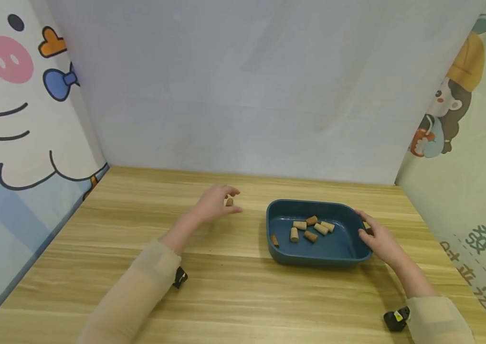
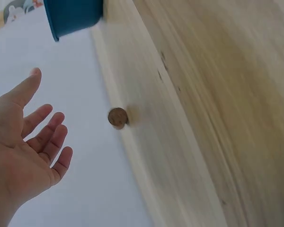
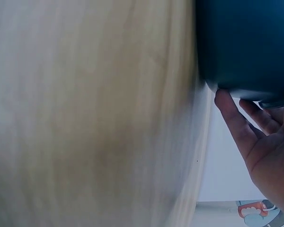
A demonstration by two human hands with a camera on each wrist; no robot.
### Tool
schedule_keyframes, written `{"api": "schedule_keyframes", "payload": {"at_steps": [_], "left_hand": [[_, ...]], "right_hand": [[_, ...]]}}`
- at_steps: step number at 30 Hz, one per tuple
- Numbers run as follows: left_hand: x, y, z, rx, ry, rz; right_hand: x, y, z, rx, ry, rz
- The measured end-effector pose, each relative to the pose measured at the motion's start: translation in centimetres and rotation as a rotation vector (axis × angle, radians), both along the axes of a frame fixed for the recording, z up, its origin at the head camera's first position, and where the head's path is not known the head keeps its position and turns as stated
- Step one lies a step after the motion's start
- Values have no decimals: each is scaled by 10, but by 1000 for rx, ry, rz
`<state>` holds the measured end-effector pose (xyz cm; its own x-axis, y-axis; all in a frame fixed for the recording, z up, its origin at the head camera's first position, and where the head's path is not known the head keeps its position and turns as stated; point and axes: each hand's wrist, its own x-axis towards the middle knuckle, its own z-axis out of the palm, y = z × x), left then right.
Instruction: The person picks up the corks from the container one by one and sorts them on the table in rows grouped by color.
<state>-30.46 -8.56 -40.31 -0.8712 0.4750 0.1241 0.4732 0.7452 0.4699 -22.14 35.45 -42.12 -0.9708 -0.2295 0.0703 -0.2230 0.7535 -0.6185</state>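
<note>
My left hand [image 1: 215, 203], palm sideways, reaches over the table with thumb and fingers spread apart. A small brown cork [image 2: 117, 117] stands on the tabletop, apart from the fingers in the left wrist view; in the head view it shows in the gap between thumb and fingers. Nothing is held in that hand. At the right end of a deep blue rectangular dish [image 1: 320, 262], my right hand [image 1: 379, 241] touches the end wall with fairly straight thumb and fingers. Several corks [image 1: 310, 236] lie scattered in the dish, one by its left wall.
The wooden table [image 1: 243, 306] ends at a pale cloth backdrop [image 1: 243, 95]. Printed cartoon sheets hang at the left and right. Black wrist devices [image 1: 396, 319] sit below the sleeves.
</note>
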Motion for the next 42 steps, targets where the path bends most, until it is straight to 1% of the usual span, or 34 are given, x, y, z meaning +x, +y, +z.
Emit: {"api": "schedule_keyframes", "payload": {"at_steps": [5,9,13,18,24,30,35,38,42], "left_hand": [[12,10,9,14,55,-39],[21,19,12,57,79,-46],[30,29,12,109,47,-42],[40,40,12,141,3,-51],[48,52,12,124,-35,-78],[52,62,9,118,-108,-93],[50,69,6,79,-78,-108],[47,73,5,38,-55,-116],[42,78,4,-15,-48,-121]], "right_hand": [[1,0,1,4,-4,-5],[2,-1,0,14,1,-7],[5,-1,-1,16,5,-11],[6,-3,-1,19,7,-18],[5,-6,-1,15,1,-20],[3,-5,-2,18,7,-23],[3,-5,-1,8,1,-26],[4,-6,1,-2,-3,-27],[4,-6,3,2,0,-30]]}}
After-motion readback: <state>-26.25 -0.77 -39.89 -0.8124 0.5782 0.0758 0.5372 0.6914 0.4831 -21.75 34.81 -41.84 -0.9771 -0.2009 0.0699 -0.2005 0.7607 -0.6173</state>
